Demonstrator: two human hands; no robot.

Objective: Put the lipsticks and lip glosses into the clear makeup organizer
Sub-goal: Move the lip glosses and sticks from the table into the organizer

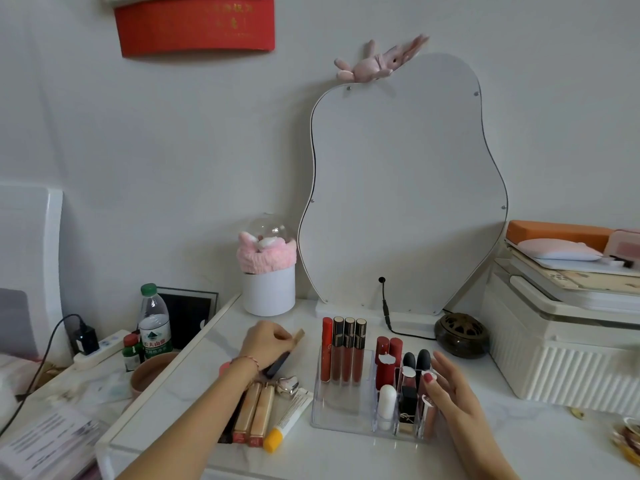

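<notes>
Gripping dark lip gloss (282,355) in left hand (266,344) above worktop (194,382), left of clear organizer (341,415). Right hand (453,386) spread, fingers against organizer's right side. Gold lipsticks (254,414) lie loose on worktop. Risk: careless insertion could topple upright glosses (343,351); crowded small slots could jam.

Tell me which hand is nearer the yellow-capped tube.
Left. The left hand grips a lip gloss just beyond the yellow-capped tube; the right hand is across the clear organizer, at its far side.

Soft even daylight; edges warped, perhaps blurred.
</notes>
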